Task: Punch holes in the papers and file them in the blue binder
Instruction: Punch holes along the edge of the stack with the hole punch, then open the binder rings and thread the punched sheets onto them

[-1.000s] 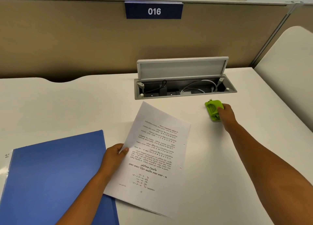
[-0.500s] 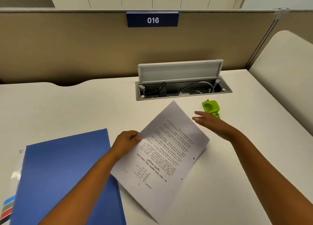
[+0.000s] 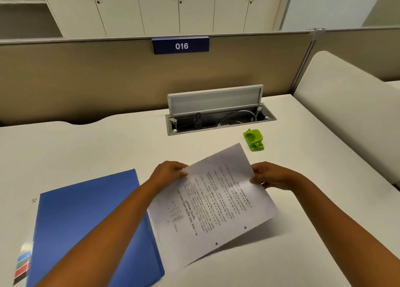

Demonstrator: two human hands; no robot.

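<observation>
Spreading wide under everything is the white desk [image 3: 75, 152], with the closed blue binder [image 3: 86, 226] lying flat at my left and the green hole punch [image 3: 253, 139] set aside near the open cable tray [image 3: 218, 122]. I hold the papers [image 3: 216, 202] lifted above the desk, my left hand [image 3: 168, 173] pinching one edge and my right hand [image 3: 270, 175] pinching the opposite one. Two holes already show along the near edge, so I judge punching done and filing in hand; next I must free a hand to open the binder and line those holes up with its fastener.
</observation>
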